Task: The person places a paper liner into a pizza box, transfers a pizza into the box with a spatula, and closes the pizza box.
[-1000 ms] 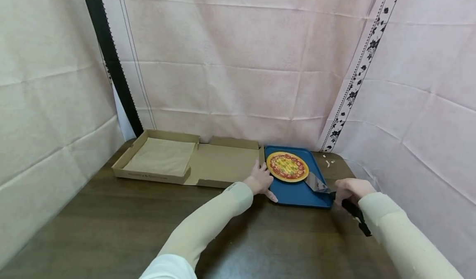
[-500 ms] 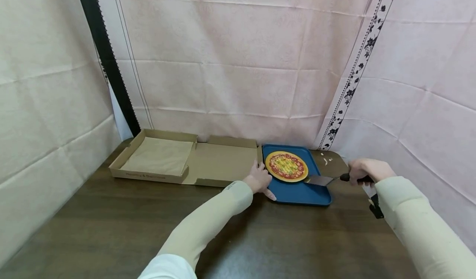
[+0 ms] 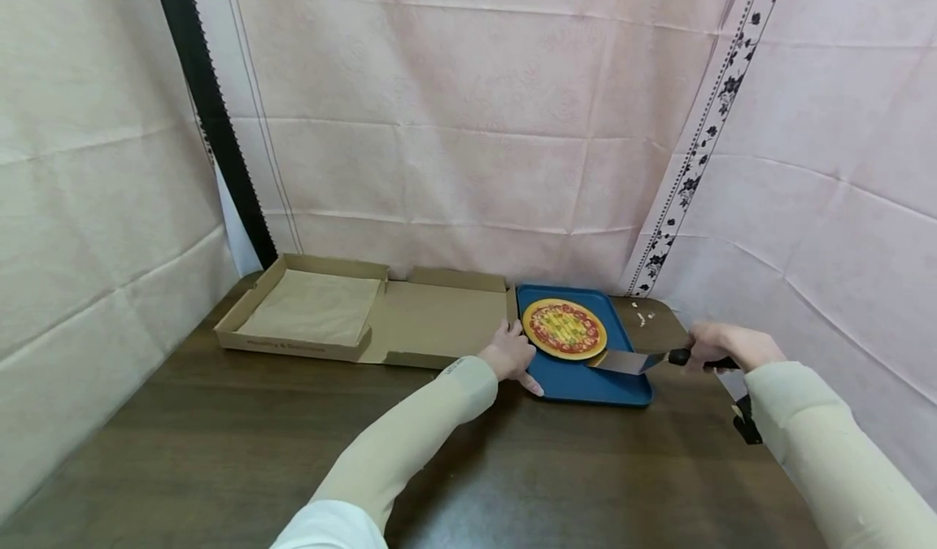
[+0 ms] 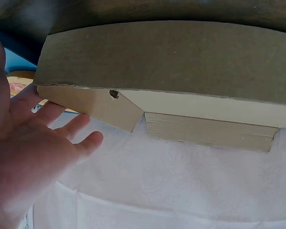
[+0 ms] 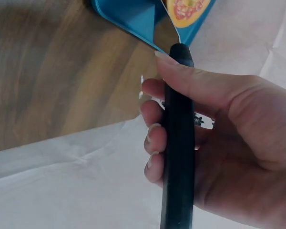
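Note:
My right hand [image 3: 732, 346] grips a spatula by its black handle [image 5: 179, 143], the fingers curled round it and the thumb along the top. In the head view the metal blade [image 3: 622, 362] reaches over the blue tray [image 3: 586, 386], its tip at the near right edge of a small round pizza [image 3: 564, 328]. My left hand [image 3: 509, 352] rests at the tray's left edge, fingers spread and fairly straight, thumb toward the near left corner. In the left wrist view its fingers [image 4: 88, 143] lie beside the cardboard box's end.
An open cardboard pizza box [image 3: 439, 317] stands left of the tray, with a sheet of brown paper [image 3: 315, 309] in its left half. Small white scraps [image 3: 642, 317] lie right of the tray. A cloth curtain [image 3: 468, 126] rises behind the table.
My right hand has moved right and up, swinging the spatula's handle from slanting toward me to nearly sideways. Lately the blade tip has slid slightly left and nearer. My left hand has stayed put.

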`<state>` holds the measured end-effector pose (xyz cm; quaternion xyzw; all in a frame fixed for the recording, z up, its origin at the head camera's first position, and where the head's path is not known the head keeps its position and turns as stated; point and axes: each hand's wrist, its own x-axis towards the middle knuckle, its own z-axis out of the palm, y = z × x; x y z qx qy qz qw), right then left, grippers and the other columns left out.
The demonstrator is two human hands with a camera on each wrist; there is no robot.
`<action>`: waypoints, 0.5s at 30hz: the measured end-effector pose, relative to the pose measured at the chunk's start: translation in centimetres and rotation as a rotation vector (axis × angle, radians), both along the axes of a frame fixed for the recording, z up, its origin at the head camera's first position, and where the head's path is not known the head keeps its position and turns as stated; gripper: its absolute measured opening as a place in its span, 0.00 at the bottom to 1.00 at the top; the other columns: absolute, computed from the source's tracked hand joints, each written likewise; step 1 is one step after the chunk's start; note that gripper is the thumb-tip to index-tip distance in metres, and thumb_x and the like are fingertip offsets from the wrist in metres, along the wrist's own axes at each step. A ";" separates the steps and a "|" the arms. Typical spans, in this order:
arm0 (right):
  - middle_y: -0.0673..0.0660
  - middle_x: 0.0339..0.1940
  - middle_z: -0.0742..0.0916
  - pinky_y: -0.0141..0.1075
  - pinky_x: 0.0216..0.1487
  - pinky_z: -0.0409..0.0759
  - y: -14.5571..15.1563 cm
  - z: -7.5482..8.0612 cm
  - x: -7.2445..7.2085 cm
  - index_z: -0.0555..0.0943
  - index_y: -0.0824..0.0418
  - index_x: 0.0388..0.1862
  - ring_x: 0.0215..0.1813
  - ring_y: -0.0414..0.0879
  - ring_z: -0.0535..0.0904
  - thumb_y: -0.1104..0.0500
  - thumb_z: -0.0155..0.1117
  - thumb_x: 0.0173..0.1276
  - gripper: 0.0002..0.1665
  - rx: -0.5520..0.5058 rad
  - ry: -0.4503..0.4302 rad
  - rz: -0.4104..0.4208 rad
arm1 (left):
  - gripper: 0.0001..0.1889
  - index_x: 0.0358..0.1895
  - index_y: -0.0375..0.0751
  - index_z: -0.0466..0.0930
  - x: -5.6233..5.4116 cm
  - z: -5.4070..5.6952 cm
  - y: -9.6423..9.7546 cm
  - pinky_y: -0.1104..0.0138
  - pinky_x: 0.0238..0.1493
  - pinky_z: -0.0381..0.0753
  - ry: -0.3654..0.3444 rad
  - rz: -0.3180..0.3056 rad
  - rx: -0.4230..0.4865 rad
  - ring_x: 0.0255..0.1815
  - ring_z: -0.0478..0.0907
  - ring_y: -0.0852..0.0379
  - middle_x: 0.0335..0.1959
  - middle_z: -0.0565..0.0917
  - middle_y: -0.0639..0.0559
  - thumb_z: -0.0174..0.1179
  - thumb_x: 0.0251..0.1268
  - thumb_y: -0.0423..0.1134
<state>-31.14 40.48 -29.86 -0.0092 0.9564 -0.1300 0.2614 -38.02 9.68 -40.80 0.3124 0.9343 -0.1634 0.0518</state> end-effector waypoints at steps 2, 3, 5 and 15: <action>0.49 0.15 0.76 0.28 0.20 0.65 0.0 -0.6 -0.2 0.83 0.69 0.39 0.17 0.37 0.65 0.62 0.66 0.62 0.10 -0.025 0.006 -0.011 | 0.44 0.63 0.56 0.75 0.1 0.0 0.0 0.50 0.78 0.47 -0.015 -0.003 0.015 0.79 0.48 0.46 0.71 0.70 0.53 0.52 0.45 0.80; 0.49 0.15 0.77 0.28 0.20 0.65 0.1 -0.8 -0.2 0.83 0.68 0.39 0.17 0.37 0.65 0.62 0.66 0.62 0.10 -0.029 0.011 -0.016 | 0.44 0.63 0.55 0.75 0.1 0.0 0.0 0.50 0.78 0.47 -0.022 -0.004 0.022 0.79 0.48 0.46 0.71 0.69 0.52 0.52 0.46 0.79; 0.49 0.15 0.77 0.28 0.20 0.65 0.2 -1.2 -0.3 0.83 0.68 0.38 0.17 0.38 0.66 0.62 0.66 0.62 0.09 -0.039 0.022 -0.016 | 0.45 0.64 0.54 0.74 0.2 0.0 0.0 0.50 0.78 0.47 -0.032 -0.005 0.030 0.80 0.48 0.45 0.71 0.69 0.52 0.52 0.46 0.79; 0.49 0.14 0.76 0.29 0.22 0.69 0.7 -3.1 -0.3 0.81 0.69 0.34 0.17 0.38 0.67 0.64 0.66 0.61 0.07 -0.154 0.071 0.000 | 0.44 0.64 0.55 0.75 0.1 0.1 0.0 0.50 0.78 0.47 -0.034 0.012 0.037 0.80 0.47 0.45 0.71 0.69 0.52 0.54 0.46 0.78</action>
